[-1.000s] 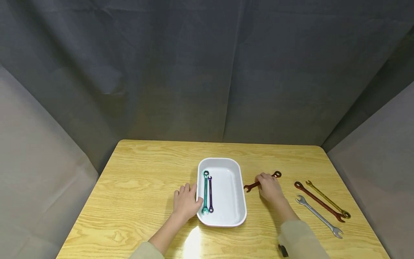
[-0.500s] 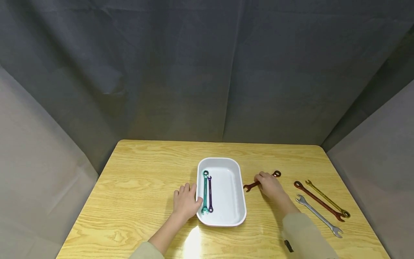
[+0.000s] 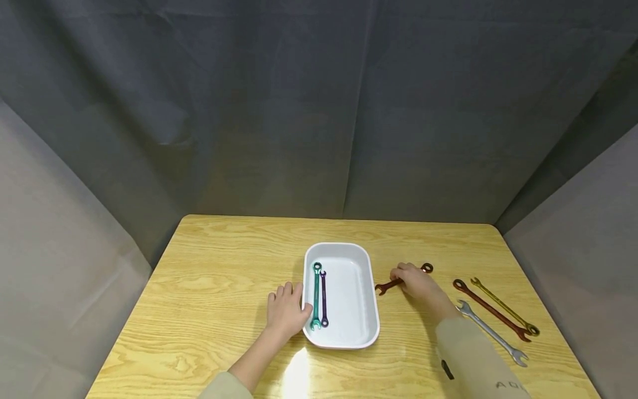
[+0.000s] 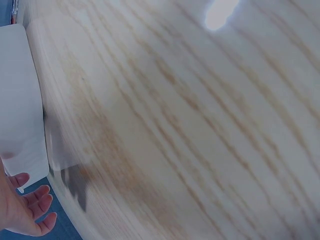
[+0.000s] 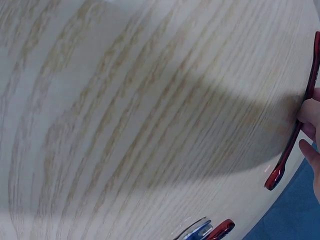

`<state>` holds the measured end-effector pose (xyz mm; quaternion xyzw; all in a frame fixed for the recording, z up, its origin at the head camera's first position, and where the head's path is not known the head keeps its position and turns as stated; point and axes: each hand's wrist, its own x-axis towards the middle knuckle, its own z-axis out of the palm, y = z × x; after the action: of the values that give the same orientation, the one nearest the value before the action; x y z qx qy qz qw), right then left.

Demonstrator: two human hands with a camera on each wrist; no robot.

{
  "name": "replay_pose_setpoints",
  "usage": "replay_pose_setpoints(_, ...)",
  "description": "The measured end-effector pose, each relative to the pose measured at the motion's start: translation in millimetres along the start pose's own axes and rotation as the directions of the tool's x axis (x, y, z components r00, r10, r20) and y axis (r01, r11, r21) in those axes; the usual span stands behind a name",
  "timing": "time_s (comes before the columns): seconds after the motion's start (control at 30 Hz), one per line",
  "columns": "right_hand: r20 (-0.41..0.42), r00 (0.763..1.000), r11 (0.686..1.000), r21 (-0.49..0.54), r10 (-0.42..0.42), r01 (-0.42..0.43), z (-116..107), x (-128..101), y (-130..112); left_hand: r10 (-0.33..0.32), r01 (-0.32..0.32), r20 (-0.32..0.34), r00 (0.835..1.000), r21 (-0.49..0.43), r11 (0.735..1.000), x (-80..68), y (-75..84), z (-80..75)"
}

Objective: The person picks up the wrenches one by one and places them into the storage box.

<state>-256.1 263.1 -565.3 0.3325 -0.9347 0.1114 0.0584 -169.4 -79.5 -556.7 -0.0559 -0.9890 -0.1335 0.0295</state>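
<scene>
So the head view gives the whole layout: a light wooden table with bold grain (image 3: 224, 277), a white rounded-rectangle plastic tray (image 3: 366, 310) just below the middle of the frame, and two slim spanners lying side by side along its left half, a teal metallic one (image 3: 316, 296) and a shorter purple one (image 3: 324, 299). The wrist cams mostly catch blurry wood grain.

The right hand (image 3: 416, 282) sits right of the tray, fingers curled over the shaft of a dark red metallic combination spanner (image 3: 394, 285) lying on the table; the open jaw pokes out toward the tray, the ring end (image 3: 426, 268) sticks out at the upper right of the hand. The right wrist view adds what the head cam can't: the glossy red shaft (image 5: 300, 125) running down the right edge with fingertips (image 5: 309, 112) pinching it, and the table's shadow under it.

The left hand (image 3: 285, 310) lies flat, fingers relaxed and straight, against the tray's left wall. In the left wrist view only the fingertips (image 4: 35, 200) show at the lower left, beside the tray's smooth white side (image 4: 20, 100).

Far right in the head view: a red spanner (image 3: 490, 310), a gold one (image 3: 503, 306) and a silver one (image 3: 490, 332), near each other.
</scene>
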Motion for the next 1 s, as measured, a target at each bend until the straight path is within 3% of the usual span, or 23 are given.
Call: replay_pose_setpoints(1.0,0.037,0.999,0.999,-0.013,0.033,-0.033,3.7,0.8,8.0,-0.001,0.001,-0.003,1.000,-0.014,1.000,-0.5,1.8,-1.9)
